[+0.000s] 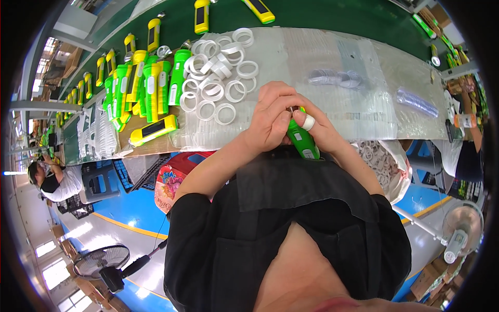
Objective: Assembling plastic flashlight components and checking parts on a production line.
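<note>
Both hands grip one green flashlight [301, 140]: left hand [270, 119] wraps its head, right hand [317, 127] apparently pinches it, beside loose white rings [215, 78].

Rings [215, 78] lie on the table [364, 99], torches [148, 86] to their left.

Blue floor [132, 205], perhaps factory hall.

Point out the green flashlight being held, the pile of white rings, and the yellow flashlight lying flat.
green flashlight [303, 143], head view, body.
white rings [218, 73], head view, pile centre.
yellow flashlight [153, 130], head view, middle.
</note>
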{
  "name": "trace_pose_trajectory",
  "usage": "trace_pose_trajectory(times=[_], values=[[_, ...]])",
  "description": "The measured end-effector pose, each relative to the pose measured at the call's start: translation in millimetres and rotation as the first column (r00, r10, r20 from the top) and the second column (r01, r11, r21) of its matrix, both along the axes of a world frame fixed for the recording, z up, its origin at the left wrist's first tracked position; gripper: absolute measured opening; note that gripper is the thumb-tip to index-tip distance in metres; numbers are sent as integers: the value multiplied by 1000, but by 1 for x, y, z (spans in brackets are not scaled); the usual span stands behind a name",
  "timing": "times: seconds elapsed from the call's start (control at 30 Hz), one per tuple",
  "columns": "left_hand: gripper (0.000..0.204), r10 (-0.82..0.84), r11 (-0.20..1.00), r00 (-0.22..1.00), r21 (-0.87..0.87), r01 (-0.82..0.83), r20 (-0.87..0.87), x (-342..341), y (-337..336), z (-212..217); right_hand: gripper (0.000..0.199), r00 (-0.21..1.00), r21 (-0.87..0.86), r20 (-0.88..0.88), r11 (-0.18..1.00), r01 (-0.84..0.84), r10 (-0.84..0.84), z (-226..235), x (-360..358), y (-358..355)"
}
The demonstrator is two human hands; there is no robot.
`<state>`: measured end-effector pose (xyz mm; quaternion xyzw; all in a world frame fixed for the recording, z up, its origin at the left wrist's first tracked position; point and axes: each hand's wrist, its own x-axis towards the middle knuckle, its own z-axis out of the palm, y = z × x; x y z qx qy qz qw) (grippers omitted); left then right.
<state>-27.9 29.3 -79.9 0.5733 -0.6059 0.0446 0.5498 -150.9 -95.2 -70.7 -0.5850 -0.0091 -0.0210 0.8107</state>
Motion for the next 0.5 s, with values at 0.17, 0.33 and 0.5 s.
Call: trace_pose_trajectory(times=[0.17, 0.33, 0.5], values=[[28, 41, 998, 998, -47, -39, 37, 9, 1, 11, 33, 999, 82, -27, 996, -28, 30, 5, 17, -5], [30, 322, 930, 911, 96, -356, 256, 70, 4, 29, 31, 973, 129, 145, 979, 161, -179, 12, 53, -23], [18, 188, 757, 800, 435, -487, 570, 100, 15, 15, 30, 940, 44, 245, 971, 233, -237, 2, 60, -27]])
